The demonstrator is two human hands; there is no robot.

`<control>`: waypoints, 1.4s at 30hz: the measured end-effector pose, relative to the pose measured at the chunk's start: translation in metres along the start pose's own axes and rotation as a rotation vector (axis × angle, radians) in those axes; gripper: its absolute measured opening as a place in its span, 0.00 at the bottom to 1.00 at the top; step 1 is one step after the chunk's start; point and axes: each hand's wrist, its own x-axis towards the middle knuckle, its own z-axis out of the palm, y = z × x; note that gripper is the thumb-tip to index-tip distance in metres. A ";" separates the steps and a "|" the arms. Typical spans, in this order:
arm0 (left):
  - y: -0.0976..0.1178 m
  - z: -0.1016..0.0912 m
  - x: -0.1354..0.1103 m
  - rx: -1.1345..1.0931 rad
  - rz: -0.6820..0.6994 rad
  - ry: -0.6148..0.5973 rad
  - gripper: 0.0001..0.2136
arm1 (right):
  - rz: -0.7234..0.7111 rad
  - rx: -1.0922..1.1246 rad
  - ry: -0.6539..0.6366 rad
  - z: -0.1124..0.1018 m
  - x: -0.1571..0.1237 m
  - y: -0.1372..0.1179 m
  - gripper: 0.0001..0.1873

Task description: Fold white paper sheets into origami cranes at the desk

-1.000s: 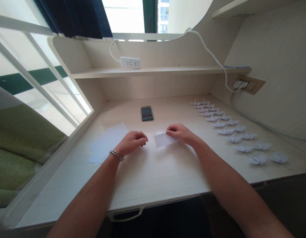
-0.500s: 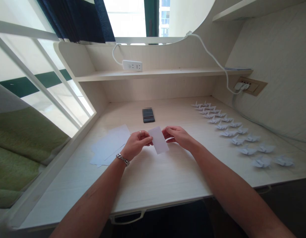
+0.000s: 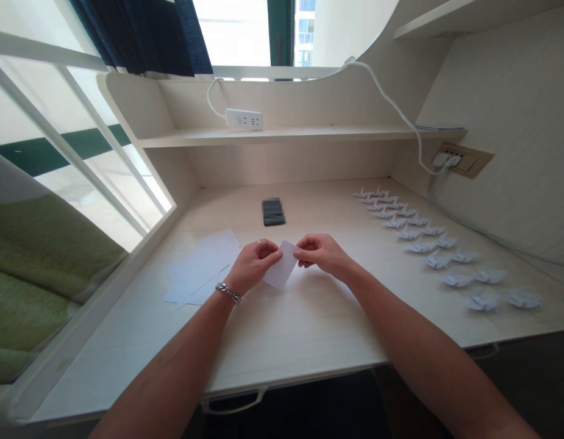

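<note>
A small folded piece of white paper (image 3: 282, 271) is held tilted just above the desk, between my two hands. My left hand (image 3: 254, 261), with a ring and a chain bracelet, pinches its upper left edge between thumb and fingers. At the upper right corner, my right hand (image 3: 325, 253) grips the paper with thumb and fingertips. Loose white sheets (image 3: 202, 262) lie overlapping to the left of my left hand. Beyond the hands rests a dark rectangular object (image 3: 273, 212), blurred so its kind is unclear.
Several folded paper cranes (image 3: 421, 245) stand in two rows along the right side of the desk (image 3: 309, 341). A white power strip (image 3: 244, 119) sits on the back shelf. A white cable (image 3: 400, 113) runs to the wall socket (image 3: 464, 160).
The paper has turned and tilted the other way, its lower end swinging left. My right hand has moved slightly left and now pinches the paper's corner.
</note>
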 end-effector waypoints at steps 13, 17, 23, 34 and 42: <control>0.006 0.003 -0.007 0.036 -0.035 -0.036 0.12 | 0.035 -0.006 -0.065 0.005 -0.003 0.002 0.12; 0.012 0.002 -0.010 -0.057 -0.095 -0.003 0.12 | 0.047 0.088 -0.090 0.005 -0.004 -0.003 0.14; 0.012 0.002 -0.011 -0.208 -0.119 0.026 0.11 | 0.030 0.214 -0.122 0.002 -0.006 -0.005 0.16; 0.017 0.001 -0.013 -0.176 -0.041 -0.005 0.07 | -0.018 0.246 -0.090 0.003 -0.007 -0.005 0.13; 0.015 0.001 -0.014 -0.053 0.019 0.029 0.11 | -0.021 0.178 -0.062 0.007 -0.008 -0.007 0.16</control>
